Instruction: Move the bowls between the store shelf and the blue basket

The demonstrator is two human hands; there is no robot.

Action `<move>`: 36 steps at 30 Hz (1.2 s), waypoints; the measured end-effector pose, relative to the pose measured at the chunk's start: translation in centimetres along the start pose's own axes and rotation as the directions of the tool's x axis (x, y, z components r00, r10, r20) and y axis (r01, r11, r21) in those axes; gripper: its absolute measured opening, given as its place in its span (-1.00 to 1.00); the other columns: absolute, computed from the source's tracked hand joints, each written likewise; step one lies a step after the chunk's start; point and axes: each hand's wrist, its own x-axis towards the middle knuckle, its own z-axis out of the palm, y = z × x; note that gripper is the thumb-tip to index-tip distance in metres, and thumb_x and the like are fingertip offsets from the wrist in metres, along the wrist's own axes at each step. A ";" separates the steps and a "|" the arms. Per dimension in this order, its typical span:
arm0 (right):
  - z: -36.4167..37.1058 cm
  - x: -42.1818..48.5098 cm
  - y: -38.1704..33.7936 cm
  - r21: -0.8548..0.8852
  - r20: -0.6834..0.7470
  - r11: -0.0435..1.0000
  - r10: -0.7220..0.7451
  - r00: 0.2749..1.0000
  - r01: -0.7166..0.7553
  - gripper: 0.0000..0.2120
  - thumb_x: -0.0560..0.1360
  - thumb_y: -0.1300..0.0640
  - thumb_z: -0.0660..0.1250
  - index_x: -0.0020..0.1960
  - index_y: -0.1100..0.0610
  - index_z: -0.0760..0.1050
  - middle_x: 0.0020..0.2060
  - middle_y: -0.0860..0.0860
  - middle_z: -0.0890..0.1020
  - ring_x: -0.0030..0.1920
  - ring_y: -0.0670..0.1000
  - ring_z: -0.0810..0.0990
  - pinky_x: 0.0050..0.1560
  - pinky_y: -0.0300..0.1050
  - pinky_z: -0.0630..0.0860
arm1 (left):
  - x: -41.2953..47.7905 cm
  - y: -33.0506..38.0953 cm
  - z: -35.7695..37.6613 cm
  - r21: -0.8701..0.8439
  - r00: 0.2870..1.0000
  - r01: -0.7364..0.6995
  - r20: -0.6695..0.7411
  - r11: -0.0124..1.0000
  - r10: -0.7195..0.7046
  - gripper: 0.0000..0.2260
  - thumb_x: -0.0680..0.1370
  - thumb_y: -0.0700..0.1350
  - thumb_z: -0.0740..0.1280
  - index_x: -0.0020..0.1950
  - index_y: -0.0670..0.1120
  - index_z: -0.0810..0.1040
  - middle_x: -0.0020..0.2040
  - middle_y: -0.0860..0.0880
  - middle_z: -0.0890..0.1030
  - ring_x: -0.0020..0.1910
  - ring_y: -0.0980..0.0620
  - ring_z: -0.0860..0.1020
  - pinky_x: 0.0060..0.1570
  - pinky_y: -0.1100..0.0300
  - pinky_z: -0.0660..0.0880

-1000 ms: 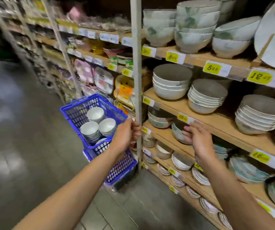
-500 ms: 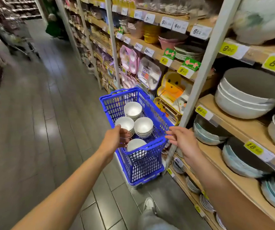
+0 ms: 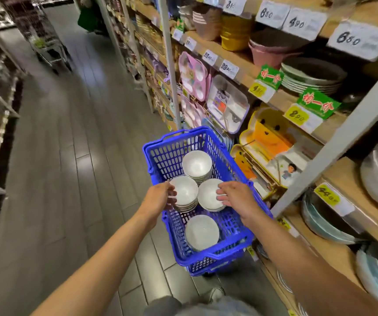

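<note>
Gripping with curled left hand the bowl stack at the left wall of the blue basket. Touching with spread right hand fingers the neighbouring stack at the right wall. Standing on the floor beside the shelf.

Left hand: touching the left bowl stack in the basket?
Touching. Head view: left hand pinches the left bowl stack, thumb on rim, fingers against its side.
</note>
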 end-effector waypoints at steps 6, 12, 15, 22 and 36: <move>2.9 4.9 1.1 -0.038 -0.022 0.986 0.162 0.987 -0.163 -0.85 0.58 0.25 0.20 -0.12 0.14 0.50 -0.23 0.07 0.55 -0.28 0.02 0.50 -0.34 -0.21 0.36 | 6.9 0.6 0.2 0.177 0.999 0.021 0.039 0.984 -0.028 -0.81 0.61 -0.13 0.12 -0.02 -0.19 0.48 -0.14 -0.12 0.51 -0.24 -0.03 0.47 -0.27 0.16 0.39; 5.4 10.5 1.3 -0.057 -0.133 0.963 0.254 0.958 -0.263 -0.83 0.57 0.32 0.19 -0.12 0.13 0.48 -0.11 0.18 0.53 -0.34 0.02 0.49 -0.44 -0.29 0.37 | 16.0 2.1 0.8 0.407 0.993 -0.051 0.122 0.912 0.001 -0.83 0.57 -0.17 0.15 -0.17 -0.19 0.45 -0.21 -0.17 0.50 -0.21 -0.07 0.45 -0.19 0.09 0.40; 6.5 14.2 0.6 -0.045 -0.198 0.953 0.287 0.937 -0.301 -0.78 0.57 0.31 0.19 0.20 0.26 0.46 -0.08 0.21 0.51 -0.23 0.12 0.47 -0.27 -0.10 0.36 | 21.1 2.7 1.9 0.495 0.980 -0.072 0.198 0.866 -0.032 -0.81 0.58 -0.13 0.16 -0.17 -0.17 0.46 -0.09 -0.27 0.57 -0.13 -0.16 0.51 -0.19 0.08 0.38; 7.7 22.3 0.4 -0.187 -0.345 0.870 0.377 0.859 -0.457 -0.70 0.55 0.29 0.15 -0.25 -0.02 0.22 -0.29 -0.01 0.33 -0.08 0.06 0.37 -0.10 -0.09 0.36 | 30.4 2.3 6.0 0.635 0.965 -0.041 0.225 0.771 -0.134 -0.63 0.62 -0.15 0.15 0.37 -0.30 0.37 0.31 -0.32 0.47 0.30 -0.28 0.43 0.26 -0.01 0.40; 8.3 24.2 -0.4 -0.138 -0.437 0.852 0.406 0.803 -0.506 -0.69 0.56 0.28 0.15 0.25 0.35 0.47 0.19 0.29 0.54 0.20 0.26 0.54 0.18 0.07 0.54 | 33.1 2.4 6.8 0.605 0.942 -0.045 0.291 0.795 -0.168 -0.57 0.54 -0.06 0.23 0.32 -0.28 0.44 0.27 -0.24 0.49 0.19 -0.24 0.51 0.21 -0.11 0.48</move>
